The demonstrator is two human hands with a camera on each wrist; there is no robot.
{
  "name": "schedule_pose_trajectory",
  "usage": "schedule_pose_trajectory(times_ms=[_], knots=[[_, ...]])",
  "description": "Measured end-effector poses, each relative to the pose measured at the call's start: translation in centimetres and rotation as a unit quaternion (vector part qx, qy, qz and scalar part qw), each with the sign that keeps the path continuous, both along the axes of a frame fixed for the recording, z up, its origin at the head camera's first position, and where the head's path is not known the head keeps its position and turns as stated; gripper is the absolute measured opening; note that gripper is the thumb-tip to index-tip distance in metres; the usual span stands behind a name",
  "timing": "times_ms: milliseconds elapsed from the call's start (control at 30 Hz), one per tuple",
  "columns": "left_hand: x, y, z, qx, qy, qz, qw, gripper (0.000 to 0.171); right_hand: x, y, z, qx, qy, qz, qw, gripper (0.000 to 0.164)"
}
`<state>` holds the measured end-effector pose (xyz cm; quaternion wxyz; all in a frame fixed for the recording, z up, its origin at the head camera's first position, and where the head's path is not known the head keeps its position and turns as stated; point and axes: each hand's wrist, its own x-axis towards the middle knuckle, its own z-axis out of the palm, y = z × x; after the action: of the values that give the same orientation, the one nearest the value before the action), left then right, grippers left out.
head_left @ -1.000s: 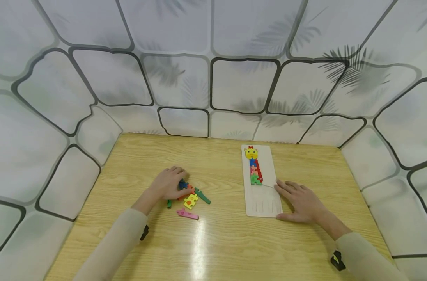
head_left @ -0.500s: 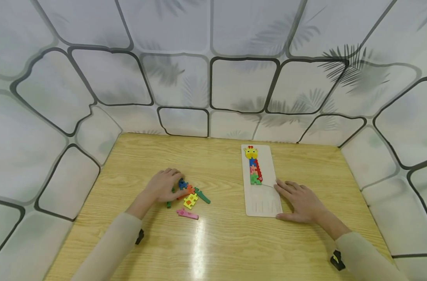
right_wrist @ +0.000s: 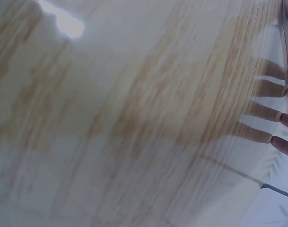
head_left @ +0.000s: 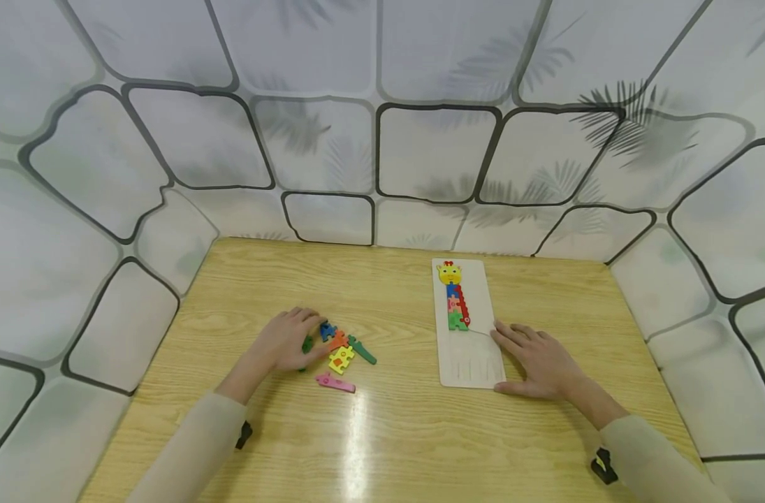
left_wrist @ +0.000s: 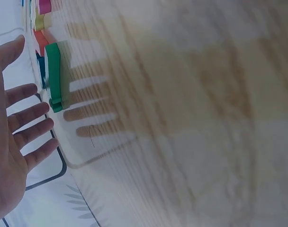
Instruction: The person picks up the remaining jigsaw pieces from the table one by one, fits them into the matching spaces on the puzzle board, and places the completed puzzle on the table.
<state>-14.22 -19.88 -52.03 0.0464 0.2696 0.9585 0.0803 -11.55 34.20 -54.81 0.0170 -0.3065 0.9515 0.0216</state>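
My left hand (head_left: 284, 342) hovers with spread fingers over a green puzzle piece (left_wrist: 54, 78), whose side faces the left wrist view. Right beside it lie a blue piece (head_left: 328, 330), an orange piece (head_left: 338, 340), a yellow piece (head_left: 341, 359), a dark green leg-shaped piece (head_left: 362, 351) and a pink piece (head_left: 335, 383). On the right is a pale puzzle board (head_left: 473, 356) bearing a yellow giraffe head (head_left: 449, 272) and a neck of blue, pink, green and red pieces (head_left: 455, 307). My right hand (head_left: 539, 363) rests flat, its fingertips at the board's right edge.
The wooden table (head_left: 407, 433) carries both groups, with bare wood between them. White walls (head_left: 332, 154) with dark stone-like outlines and leaf prints enclose its back and sides. Light glares off the table's front middle.
My left hand has drawn back to the left and slightly toward me, uncovering the blue and orange pieces. The right hand and the board have stayed put.
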Motion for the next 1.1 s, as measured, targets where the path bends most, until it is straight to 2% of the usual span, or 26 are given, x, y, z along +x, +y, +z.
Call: schedule_pose_trajectory(times_ms=[267,700,1100], knots=[[0.8,0.0,0.1,0.003,0.008,-0.001,1.0,0.071,0.0,0.0,0.0,0.004,0.002,0.002,1.0,0.106],[2.0,-0.7,-0.8,0.022,0.041,0.002,0.9989,0.07,0.0,0.2,-0.4,0.003,0.006,0.003,1.0,0.106],[2.6,-1.3,-1.0,0.028,0.027,0.023,0.999,0.068,-0.1,0.1,-0.3,0.003,0.0,0.003,1.0,0.106]])
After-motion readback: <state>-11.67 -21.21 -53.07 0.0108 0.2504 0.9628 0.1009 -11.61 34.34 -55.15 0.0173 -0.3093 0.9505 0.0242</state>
